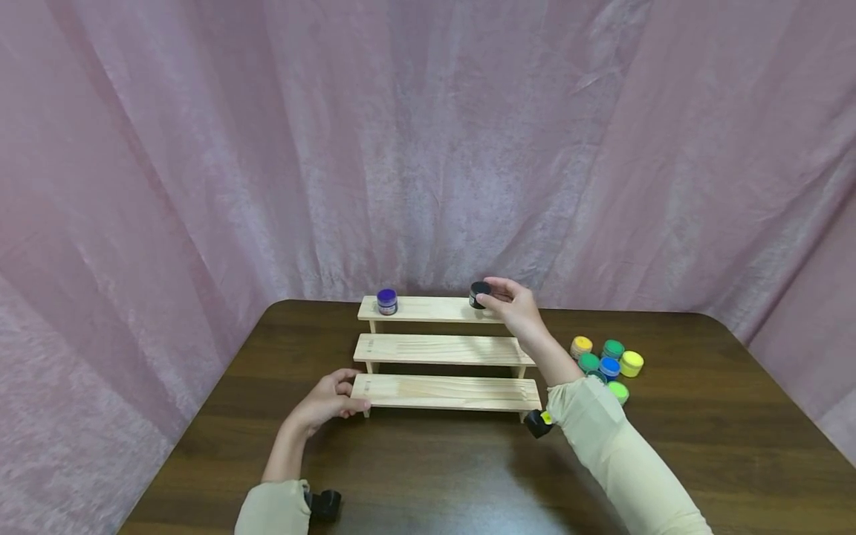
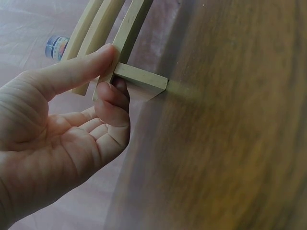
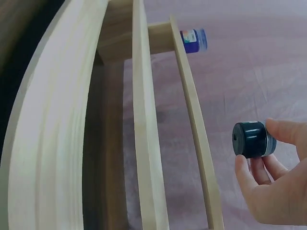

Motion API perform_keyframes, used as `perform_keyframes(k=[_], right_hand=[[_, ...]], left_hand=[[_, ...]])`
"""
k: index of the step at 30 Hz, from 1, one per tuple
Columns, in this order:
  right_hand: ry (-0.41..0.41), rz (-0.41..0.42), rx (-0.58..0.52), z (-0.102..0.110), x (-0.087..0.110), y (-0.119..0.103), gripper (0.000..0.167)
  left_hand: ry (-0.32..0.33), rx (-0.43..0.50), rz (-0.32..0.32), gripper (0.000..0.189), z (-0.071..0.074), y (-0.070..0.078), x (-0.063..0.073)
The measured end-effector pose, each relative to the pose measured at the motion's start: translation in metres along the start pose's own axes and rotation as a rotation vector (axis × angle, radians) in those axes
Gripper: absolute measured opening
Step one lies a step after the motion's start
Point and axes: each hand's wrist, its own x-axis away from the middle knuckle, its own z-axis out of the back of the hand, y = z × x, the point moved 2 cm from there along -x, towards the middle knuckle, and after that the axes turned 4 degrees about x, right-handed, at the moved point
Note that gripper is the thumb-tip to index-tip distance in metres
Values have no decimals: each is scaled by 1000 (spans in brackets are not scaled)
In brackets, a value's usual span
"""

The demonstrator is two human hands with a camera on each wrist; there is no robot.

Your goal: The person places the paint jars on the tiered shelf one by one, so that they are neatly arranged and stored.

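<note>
A three-tier wooden rack stands on the table. My left hand pinches the left end of its lowest shelf, thumb on top and fingers curled beneath, as the left wrist view shows. In my right hand is a black jar, gripped between thumb and fingers. The right wrist view shows that jar apart from the top shelf, its base facing the shelf. A purple jar sits upright near the left end of the top shelf.
Right of the rack, several small jars cluster on the table: a yellow-orange jar, a blue jar, a yellow jar, a light green jar and darker green ones, partly behind the right forearm. A pink curtain hangs behind.
</note>
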Motion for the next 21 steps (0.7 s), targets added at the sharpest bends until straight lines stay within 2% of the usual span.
perform_keyframes(k=[7, 21], right_hand=[[10, -31, -27, -14, -7, 0, 50], [-27, 2, 14, -37, -14, -1, 48]], left_hand=[[-13, -3, -6, 71, 1, -1, 0], [-6, 1, -9, 72, -3, -3, 0]])
